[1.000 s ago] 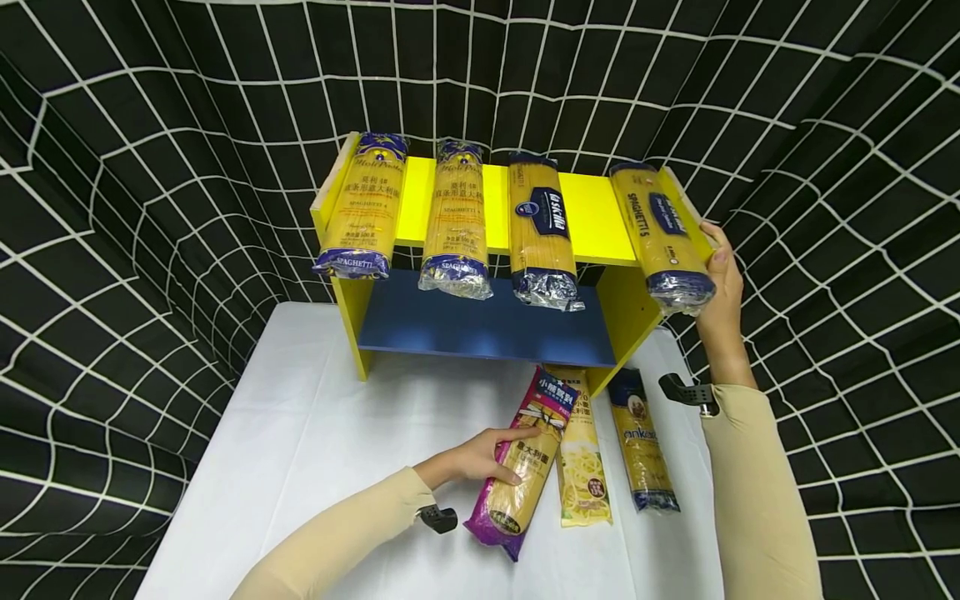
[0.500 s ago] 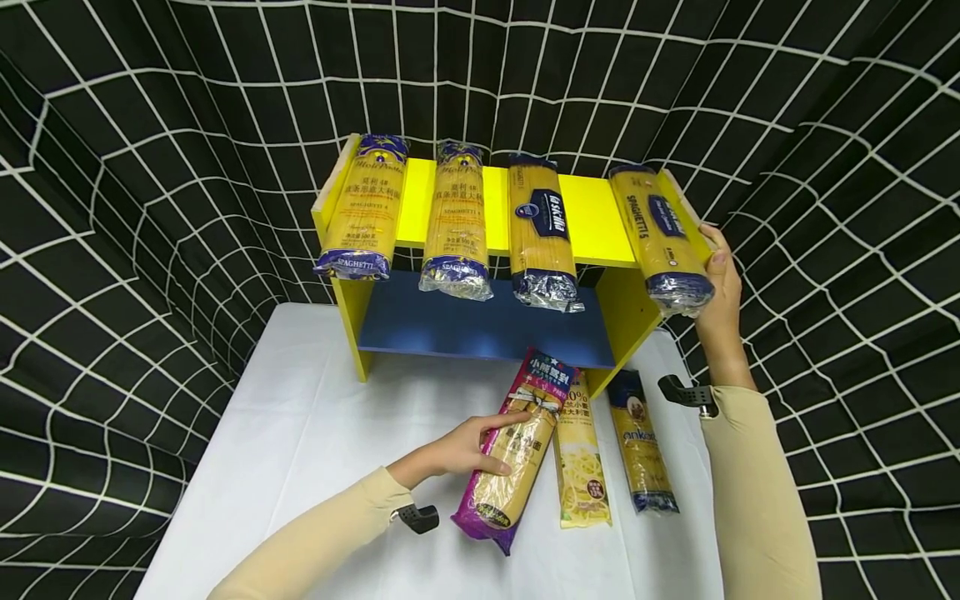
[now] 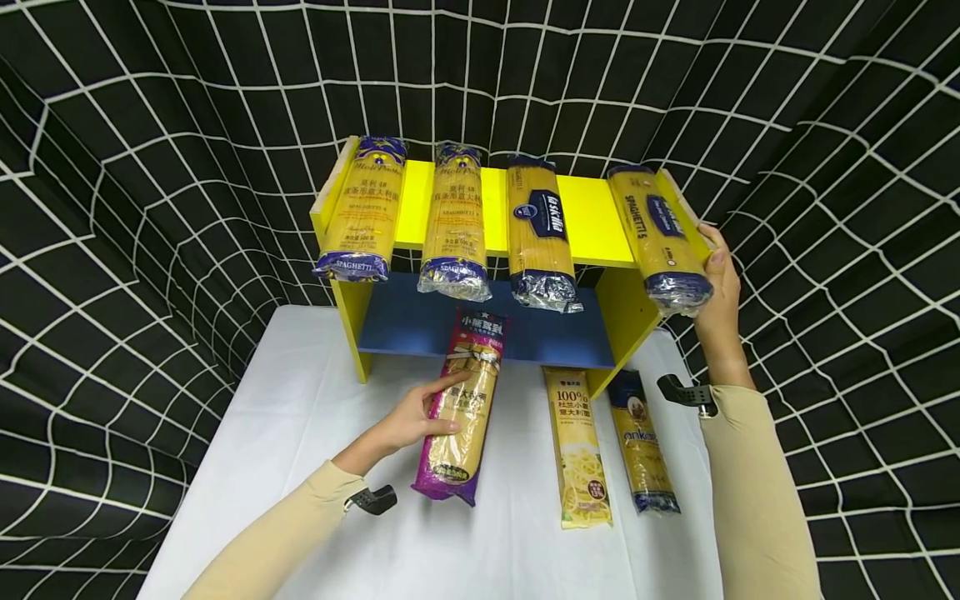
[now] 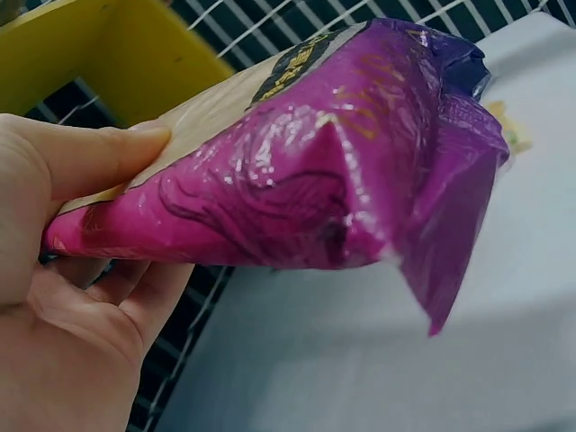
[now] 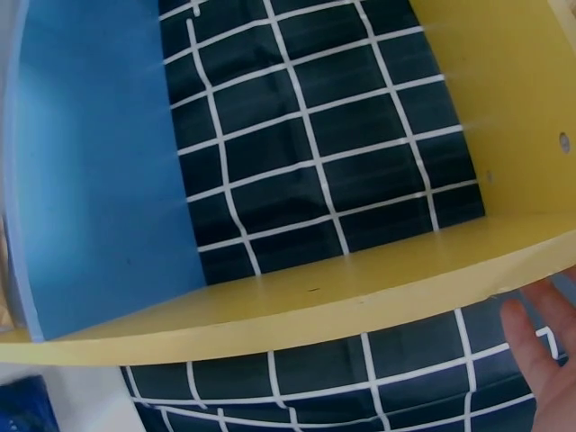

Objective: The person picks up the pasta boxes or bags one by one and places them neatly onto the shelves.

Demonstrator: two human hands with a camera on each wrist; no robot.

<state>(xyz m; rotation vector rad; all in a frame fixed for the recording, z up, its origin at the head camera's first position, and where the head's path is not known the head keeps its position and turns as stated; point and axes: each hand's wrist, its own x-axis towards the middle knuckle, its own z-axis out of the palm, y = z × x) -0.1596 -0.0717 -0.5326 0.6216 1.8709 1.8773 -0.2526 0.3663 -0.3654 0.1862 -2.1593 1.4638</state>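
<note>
The left hand (image 3: 408, 421) grips a purple-edged pasta pack (image 3: 467, 400) by its left side; the pack's top end overlaps the front of the blue shelf (image 3: 525, 325). In the left wrist view, the thumb lies on top of the magenta wrapper (image 4: 270, 189) and the fingers are under it. The right hand (image 3: 722, 292) rests against the outer right side of the yellow shelf unit (image 3: 596, 217), beside a spaghetti pack (image 3: 660, 237). In the right wrist view, fingers of the right hand (image 5: 549, 346) touch the yellow side panel (image 5: 360, 315).
Three more packs, left (image 3: 363, 208), middle (image 3: 455, 221) and right (image 3: 542, 229), lie on the yellow top. On the white table (image 3: 300, 417), a cream pack (image 3: 580, 450) and a blue-ended pack (image 3: 643, 442) lie near the unit's right leg. Black netting-patterned cloth (image 3: 135, 250) surrounds everything.
The left hand has carried the purple-edged pack leftward and up, away from the cream pack and over the front of the blue shelf. The right hand has stayed at the unit's side.
</note>
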